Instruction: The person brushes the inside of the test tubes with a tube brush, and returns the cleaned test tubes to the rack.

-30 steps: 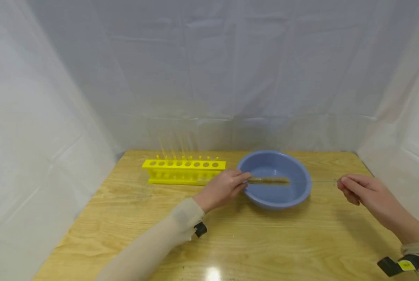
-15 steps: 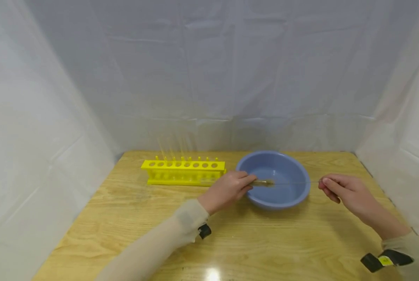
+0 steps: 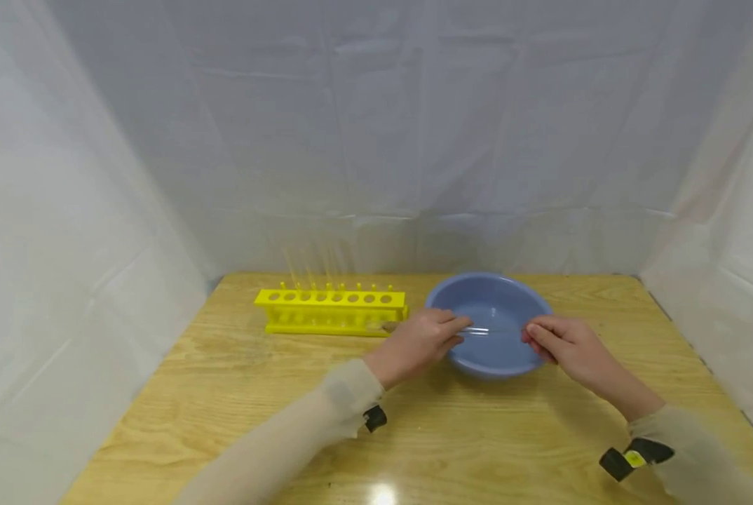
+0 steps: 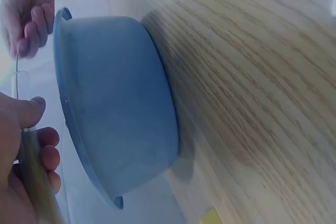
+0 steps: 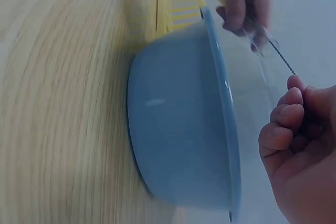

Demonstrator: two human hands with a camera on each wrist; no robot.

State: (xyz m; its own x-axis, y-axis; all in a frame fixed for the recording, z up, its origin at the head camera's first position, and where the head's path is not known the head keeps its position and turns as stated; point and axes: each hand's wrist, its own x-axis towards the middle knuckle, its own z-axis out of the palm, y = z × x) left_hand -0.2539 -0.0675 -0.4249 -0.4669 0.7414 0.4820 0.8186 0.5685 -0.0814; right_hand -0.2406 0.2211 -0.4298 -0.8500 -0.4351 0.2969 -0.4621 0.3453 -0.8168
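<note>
Over the blue basin (image 3: 505, 359), my left hand (image 3: 416, 344) grips a clear glass test tube (image 3: 477, 332), held nearly level with its mouth toward the right. Inside the tube sits a test tube brush; its brownish bristles (image 4: 39, 182) fill the part within and behind my left fingers. The twisted wire handle (image 5: 283, 60) comes out of the mouth. My right hand (image 3: 572, 354) pinches the end of that wire above the basin's right side, a short way from the tube's mouth.
Left of the basin stands a yellow test tube rack (image 3: 332, 298) with a row of holes and pegs; some clear tubes stand up at its back. Wooden table (image 3: 275, 407) underneath, white sheeting (image 3: 376, 140) behind and at both sides.
My right hand has moved left toward the left hand, pushing the brush deeper. The bristles, earlier outside over the basin, are now inside the tube. The left hand has shifted slightly right.
</note>
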